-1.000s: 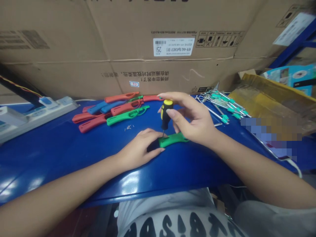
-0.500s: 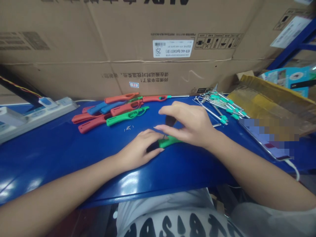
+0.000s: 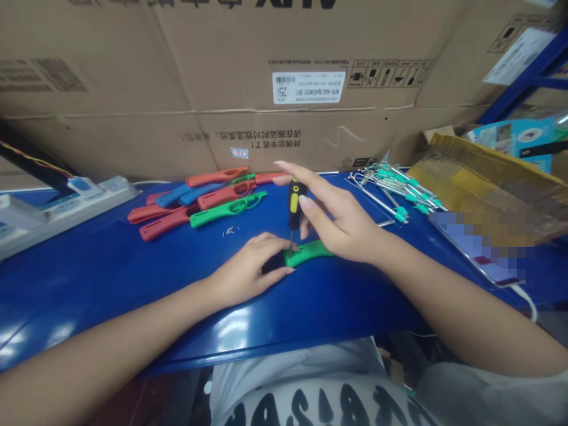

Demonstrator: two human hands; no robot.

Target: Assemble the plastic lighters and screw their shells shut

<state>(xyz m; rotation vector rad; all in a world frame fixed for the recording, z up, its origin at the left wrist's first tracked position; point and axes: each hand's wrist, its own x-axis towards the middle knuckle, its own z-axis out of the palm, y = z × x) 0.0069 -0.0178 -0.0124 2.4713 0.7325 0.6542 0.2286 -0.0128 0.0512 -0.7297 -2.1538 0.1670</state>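
Near the front edge of the desk, the left hand, fingers pressed together, clamps the green handle down, probably so it cannot slide. The right hand pinches the screwdriver upright, tip on the handle.

glossy blue table, plastic green handle

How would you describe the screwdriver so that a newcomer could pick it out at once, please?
On the blue table before the cardboard boxes, find the person's hands near the front edge. The right hand holds the screwdriver upright, tip on the green handle under the left hand. Its black-and-yellow grip is unique; the handles piled behind are red, blue or green.
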